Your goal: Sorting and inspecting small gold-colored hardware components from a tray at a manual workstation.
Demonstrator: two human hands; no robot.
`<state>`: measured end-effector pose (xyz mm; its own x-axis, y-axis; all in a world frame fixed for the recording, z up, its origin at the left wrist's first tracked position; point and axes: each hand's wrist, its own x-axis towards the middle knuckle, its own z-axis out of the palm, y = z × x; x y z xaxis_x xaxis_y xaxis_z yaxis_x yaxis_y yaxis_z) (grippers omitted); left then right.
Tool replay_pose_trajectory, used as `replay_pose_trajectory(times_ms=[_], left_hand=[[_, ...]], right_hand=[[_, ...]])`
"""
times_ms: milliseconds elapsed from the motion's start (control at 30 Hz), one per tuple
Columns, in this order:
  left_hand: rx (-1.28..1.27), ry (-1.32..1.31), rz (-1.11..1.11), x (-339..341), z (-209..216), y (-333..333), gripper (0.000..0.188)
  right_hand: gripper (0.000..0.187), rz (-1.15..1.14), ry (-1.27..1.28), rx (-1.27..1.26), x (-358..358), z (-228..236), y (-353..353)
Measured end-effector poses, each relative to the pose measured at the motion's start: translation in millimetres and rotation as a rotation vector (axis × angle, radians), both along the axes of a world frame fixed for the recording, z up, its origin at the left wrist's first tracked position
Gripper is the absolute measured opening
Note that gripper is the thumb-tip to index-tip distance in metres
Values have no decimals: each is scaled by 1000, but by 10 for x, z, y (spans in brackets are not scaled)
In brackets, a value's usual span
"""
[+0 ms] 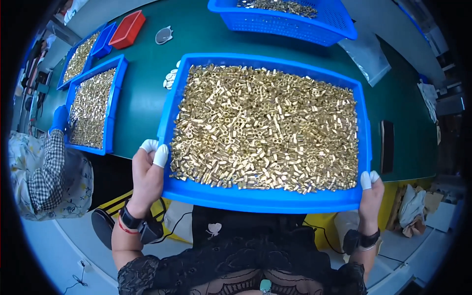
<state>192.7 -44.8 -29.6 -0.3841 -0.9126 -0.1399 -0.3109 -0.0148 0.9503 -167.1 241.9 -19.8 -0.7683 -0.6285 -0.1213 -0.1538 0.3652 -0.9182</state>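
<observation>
A large blue plastic tray (265, 200) is in front of me, its near edge reaching past the table's front edge. Small brass-coloured metal fittings (265, 128), many of them short hollow pieces, cover its bottom. My left hand (148, 172) grips the tray's left side near the front corner, with white finger cots on the thumb and a finger. At the right front corner, my right hand (371, 199) holds the tray too, with white cots on its fingertips. Fingers beneath the rim are hidden on both sides.
On the green table (142, 93) lie white finger cots (170, 78) and a dark phone-like slab (387, 146). A blue basket (290, 28) of metal parts stands behind. Further left are a red bin (127, 29) and another parts tray (114, 105), where a co-worker's blue-gloved hand (60, 118) rests.
</observation>
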Motion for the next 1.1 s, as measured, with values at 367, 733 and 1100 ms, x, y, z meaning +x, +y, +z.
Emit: replay_pose_trajectory(times_ms=[367,733,1100], left_hand=[[46,54,43,-142,-50,63,9],[-47,-68,45,-378,3,4,8],[-47,1,-12,-261,44,77,9]], right_hand=[[21,-36,-33,58,-32,-68,-44],[24,30,64,20,-244,-70,-60],[26,87,102,104,-349,18,-103]])
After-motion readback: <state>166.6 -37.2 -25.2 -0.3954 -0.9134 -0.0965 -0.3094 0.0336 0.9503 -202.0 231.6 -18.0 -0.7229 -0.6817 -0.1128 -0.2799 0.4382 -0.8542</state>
